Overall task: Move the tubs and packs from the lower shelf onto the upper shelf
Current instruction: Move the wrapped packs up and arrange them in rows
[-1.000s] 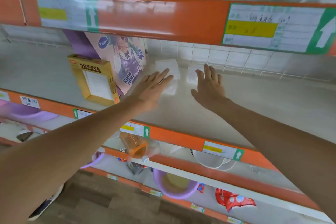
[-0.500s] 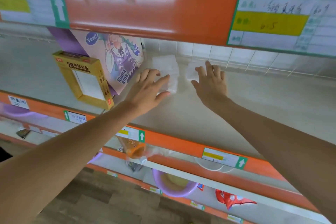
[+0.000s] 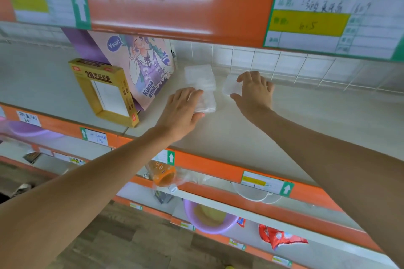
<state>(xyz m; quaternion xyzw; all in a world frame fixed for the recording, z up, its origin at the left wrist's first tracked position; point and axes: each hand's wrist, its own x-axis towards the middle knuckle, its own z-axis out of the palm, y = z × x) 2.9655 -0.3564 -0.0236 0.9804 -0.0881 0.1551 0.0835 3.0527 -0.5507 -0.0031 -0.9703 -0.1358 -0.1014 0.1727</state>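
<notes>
Our left hand (image 3: 183,113) grips the crinkly clear plastic pack (image 3: 208,105); our right hand (image 3: 255,91) pinches the small clear rectangular tub (image 3: 228,88). Both are on the smooth off-white shelf (image 3: 317,124), near the white wire-grid back (image 3: 284,65). Open shelf room to our right.

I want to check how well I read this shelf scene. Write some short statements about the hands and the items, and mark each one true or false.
1. The right hand pinches a small clear tub between thumb and fingers. True.
2. The yellow box stands to the right of both hands. False: it stands to their left, in front of the cartoon pack.
3. The left hand touches the near clear tub. True.
4. The purple bowl is on the same shelf as the hands. False: it sits on a shelf further down.
5. The red pack lies right beside the yellow box. False: it lies on a low shelf, right of the purple bowl.
</notes>
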